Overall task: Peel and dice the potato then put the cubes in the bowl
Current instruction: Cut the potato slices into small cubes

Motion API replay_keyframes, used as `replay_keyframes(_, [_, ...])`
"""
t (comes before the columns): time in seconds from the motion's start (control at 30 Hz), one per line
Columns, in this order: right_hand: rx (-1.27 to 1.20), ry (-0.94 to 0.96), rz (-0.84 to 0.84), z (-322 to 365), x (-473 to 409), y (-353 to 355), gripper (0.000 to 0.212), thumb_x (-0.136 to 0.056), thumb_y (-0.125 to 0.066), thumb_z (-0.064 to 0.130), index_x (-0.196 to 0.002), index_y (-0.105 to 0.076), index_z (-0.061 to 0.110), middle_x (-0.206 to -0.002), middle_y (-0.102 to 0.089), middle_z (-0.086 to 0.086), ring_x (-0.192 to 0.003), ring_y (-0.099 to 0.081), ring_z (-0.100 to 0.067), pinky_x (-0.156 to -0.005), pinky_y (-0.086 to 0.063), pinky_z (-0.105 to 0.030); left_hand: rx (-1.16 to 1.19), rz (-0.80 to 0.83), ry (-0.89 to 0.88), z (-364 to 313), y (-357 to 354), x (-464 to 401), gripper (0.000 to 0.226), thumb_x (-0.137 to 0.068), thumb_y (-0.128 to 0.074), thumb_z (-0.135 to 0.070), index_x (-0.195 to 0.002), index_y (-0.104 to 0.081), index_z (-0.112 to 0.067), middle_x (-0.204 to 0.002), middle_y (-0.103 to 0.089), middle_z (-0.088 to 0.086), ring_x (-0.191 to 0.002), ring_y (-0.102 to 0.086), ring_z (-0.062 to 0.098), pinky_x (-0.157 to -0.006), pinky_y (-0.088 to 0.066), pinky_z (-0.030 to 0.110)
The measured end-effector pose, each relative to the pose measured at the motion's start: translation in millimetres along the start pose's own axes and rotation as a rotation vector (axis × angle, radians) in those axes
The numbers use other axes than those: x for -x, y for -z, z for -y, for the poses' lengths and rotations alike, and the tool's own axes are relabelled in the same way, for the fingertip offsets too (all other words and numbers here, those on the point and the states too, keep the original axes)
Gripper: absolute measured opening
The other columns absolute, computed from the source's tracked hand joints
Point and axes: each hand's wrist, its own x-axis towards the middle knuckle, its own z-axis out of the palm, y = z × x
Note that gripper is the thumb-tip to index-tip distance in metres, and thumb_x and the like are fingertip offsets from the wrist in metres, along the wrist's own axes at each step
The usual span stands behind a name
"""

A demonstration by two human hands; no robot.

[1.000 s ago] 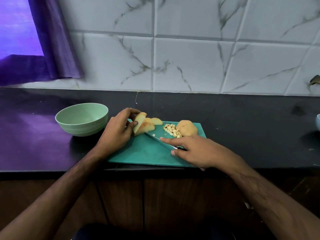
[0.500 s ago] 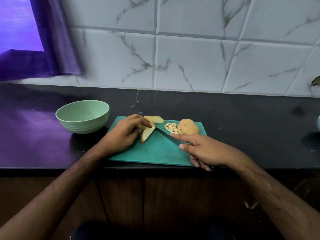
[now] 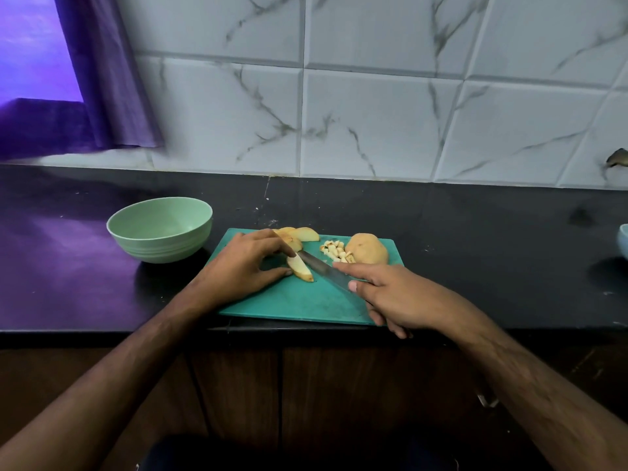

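On the dark desk [image 3: 475,239], at its near edge, we find a teal cutting board [image 3: 299,300] carrying all the potato pieces. The left hand [image 3: 248,266] pinches a potato wedge [image 3: 299,268] between thumb and fingertips, holding it flat on the board. The right hand [image 3: 397,294] grips the handle of a knife [image 3: 323,268], forefinger stretched along the back of the blade; the blade runs up and to the left, its tip meeting the wedge just under the left fingertips. We cannot tell whether the edge has entered the flesh. Behind the left hand, at the board's far edge, lie further potato slices [image 3: 306,233], partly hidden by the fingers. To their right we note a small heap of diced cubes [image 3: 336,251], touching a larger uncut potato half [image 3: 367,248] that rests near the far right corner of the board. A pale green bowl [image 3: 159,229] stands on the desk just left of the board; no cubes are visible inside it. A white marbled tile wall [image 3: 373,124] rises behind the desk, with a purple curtain [image 3: 112,86] at the upper left.
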Motion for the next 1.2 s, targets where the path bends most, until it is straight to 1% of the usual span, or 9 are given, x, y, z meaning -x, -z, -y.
replay_keyframes(0.1, [0.057,0.013,-0.008,5,1,-3,0.049,-0.111,-0.035,0.032,-0.157,-0.025,0.047,-0.069,-0.061,0.002,-0.039,-0.053,-0.004,-0.047,-0.046,-0.018,-0.061,0.045,0.004,1,-1,-2,0.031,-0.091,-0.062,-0.054,-0.107,-0.072,-0.03,-0.108,-0.066,-0.018,-0.102,-0.063,0.004,-0.089,-0.053,0.041])
replay_keyframes(0.33, [0.15,0.016,-0.009,11,18,1,0.048,-0.111,-0.035,0.037,-0.155,-0.025,0.052,-0.071,-0.057,0.006,-0.041,-0.055,-0.007,-0.045,-0.045,-0.016,-0.036,0.062,-0.064,-4,0,1,0.018,-0.089,-0.072,-0.043,-0.104,-0.075,-0.034,-0.108,-0.065,-0.021,-0.106,-0.059,-0.003,-0.089,-0.035,0.02])
replay_keyframes(0.47, [0.245,0.013,-0.037,23,25,5,0.047,-0.11,-0.034,0.039,-0.154,-0.025,0.054,-0.076,-0.031,0.023,-0.042,-0.056,-0.007,-0.056,-0.058,-0.025,-0.099,0.053,-0.088,-7,0,2,0.024,-0.091,-0.063,-0.051,-0.102,-0.075,-0.034,-0.106,-0.066,-0.02,-0.1,-0.06,-0.002,-0.082,-0.037,0.026])
replay_keyframes(0.57, [0.351,0.027,-0.041,27,24,5,0.046,-0.11,-0.032,0.041,-0.153,-0.024,0.056,-0.093,-0.045,0.018,-0.05,-0.059,-0.009,-0.065,-0.059,-0.032,-0.167,0.053,-0.125,-9,1,2,0.027,-0.093,-0.059,-0.051,-0.1,-0.076,-0.032,-0.101,-0.066,-0.017,-0.095,-0.061,0.002,-0.077,-0.04,0.033])
replay_keyframes(0.7, [0.461,0.019,-0.073,21,15,1,0.048,-0.109,-0.03,0.044,-0.153,-0.019,0.058,-0.125,-0.06,0.0,-0.063,-0.038,-0.004,-0.066,-0.045,-0.031,-0.194,0.049,-0.161,-9,2,2,0.027,-0.094,-0.058,-0.05,-0.1,-0.077,-0.031,-0.1,-0.067,-0.016,-0.093,-0.061,0.004,-0.075,-0.044,0.037])
replay_keyframes(0.8, [0.526,0.023,-0.051,26,12,2,0.049,-0.11,-0.027,0.042,-0.155,-0.016,0.055,-0.109,-0.057,0.007,-0.075,-0.043,-0.006,-0.074,-0.049,-0.036,-0.193,0.041,-0.177,-9,1,3,0.034,-0.096,-0.053,-0.053,-0.1,-0.077,-0.03,-0.1,-0.067,-0.015,-0.092,-0.061,0.004,-0.074,-0.045,0.039])
replay_keyframes(0.9, [0.607,0.041,-0.048,38,10,1,0.05,-0.111,-0.026,0.035,-0.158,-0.015,0.05,-0.083,-0.038,0.013,-0.074,-0.041,-0.007,-0.063,-0.038,-0.032,-0.218,0.039,-0.202,-9,1,3,0.038,-0.097,-0.048,-0.054,-0.099,-0.076,-0.029,-0.098,-0.066,-0.014,-0.091,-0.063,0.007,-0.073,-0.045,0.038])
replay_keyframes(1.03, [0.637,0.043,-0.021,49,2,0,0.054,-0.111,-0.03,0.023,-0.16,-0.017,0.043,-0.081,-0.036,0.013,-0.068,-0.037,-0.007,-0.054,-0.029,-0.026,-0.268,0.046,-0.229,-11,1,2,0.038,-0.098,-0.047,-0.051,-0.098,-0.076,-0.027,-0.097,-0.066,-0.012,-0.089,-0.063,0.009,-0.072,-0.046,0.037])
replay_keyframes(1.2, [0.618,0.057,-0.018,43,11,-5,0.052,-0.111,-0.027,0.031,-0.161,-0.013,0.043,-0.082,-0.042,0.009,-0.072,-0.043,-0.008,-0.055,-0.03,-0.027,-0.274,0.03,-0.221,-13,3,2,0.037,-0.098,-0.048,-0.052,-0.095,-0.076,-0.029,-0.094,-0.066,-0.013,-0.086,-0.064,0.009,-0.07,-0.044,0.038])
